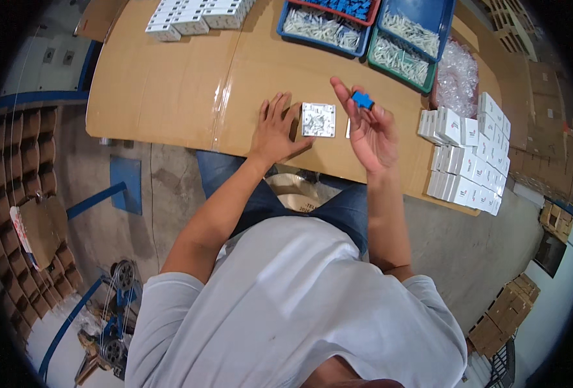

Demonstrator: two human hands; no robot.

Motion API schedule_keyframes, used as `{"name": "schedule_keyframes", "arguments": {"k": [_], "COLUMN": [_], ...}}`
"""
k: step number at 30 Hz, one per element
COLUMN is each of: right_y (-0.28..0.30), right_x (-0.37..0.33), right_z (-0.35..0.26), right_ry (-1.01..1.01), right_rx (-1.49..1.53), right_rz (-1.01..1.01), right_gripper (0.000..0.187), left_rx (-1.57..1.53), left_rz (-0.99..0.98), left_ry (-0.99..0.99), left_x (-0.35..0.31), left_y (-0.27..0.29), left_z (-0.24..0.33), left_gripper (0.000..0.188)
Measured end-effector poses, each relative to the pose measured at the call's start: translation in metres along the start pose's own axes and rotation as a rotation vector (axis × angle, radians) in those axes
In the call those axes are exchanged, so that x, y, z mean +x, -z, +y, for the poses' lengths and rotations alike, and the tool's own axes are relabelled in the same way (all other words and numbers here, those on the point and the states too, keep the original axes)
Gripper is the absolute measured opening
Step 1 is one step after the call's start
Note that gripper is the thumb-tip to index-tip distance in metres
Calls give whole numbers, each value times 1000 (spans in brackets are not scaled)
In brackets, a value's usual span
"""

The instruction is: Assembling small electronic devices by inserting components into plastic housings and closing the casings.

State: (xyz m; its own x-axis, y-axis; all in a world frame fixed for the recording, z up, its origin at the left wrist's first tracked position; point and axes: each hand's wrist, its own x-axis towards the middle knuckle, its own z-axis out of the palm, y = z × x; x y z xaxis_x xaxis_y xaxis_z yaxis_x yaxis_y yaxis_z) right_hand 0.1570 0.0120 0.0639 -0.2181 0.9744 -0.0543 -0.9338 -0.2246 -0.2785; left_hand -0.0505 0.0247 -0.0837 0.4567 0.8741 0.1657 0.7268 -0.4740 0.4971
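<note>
A square white plastic part with an open, detailed inside lies on the cardboard-covered table in front of me. My left hand rests on the table just left of it, fingers spread. Its thumb reaches to the part's lower left corner; whether it touches, I cannot tell. Raised to the right of the part, my right hand pinches a small blue plastic piece between its fingers, the palm turned up. Partly hidden behind that hand, a thin white edge of something shows on the table.
At the back are a blue tray and a green tray of small white pieces, and a red tray of blue ones. Clear plastic bags lie beside them. Stacked white boxes stand right; white units sit back left.
</note>
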Motion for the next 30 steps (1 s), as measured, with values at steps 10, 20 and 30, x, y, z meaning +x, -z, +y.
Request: {"name": "schedule_keyframes", "arguments": {"k": [10,20,30], "right_y": [77,124,121], "right_x": [8,22,25], "right_z": [21,46,52], "right_ry": [171,274,293], "right_rx": [-1716,-2113,-2125], "right_rz": [261,121,91], "right_gripper": [44,32,32], "left_rx": [8,20,-11], "left_rz": [4,5,-8], "left_ry": [17,-8,19], "left_x": [-1,2,1], "left_y": [0,-1,1], "left_z": [-1,-5,-2], "left_gripper": [89,87,87]}}
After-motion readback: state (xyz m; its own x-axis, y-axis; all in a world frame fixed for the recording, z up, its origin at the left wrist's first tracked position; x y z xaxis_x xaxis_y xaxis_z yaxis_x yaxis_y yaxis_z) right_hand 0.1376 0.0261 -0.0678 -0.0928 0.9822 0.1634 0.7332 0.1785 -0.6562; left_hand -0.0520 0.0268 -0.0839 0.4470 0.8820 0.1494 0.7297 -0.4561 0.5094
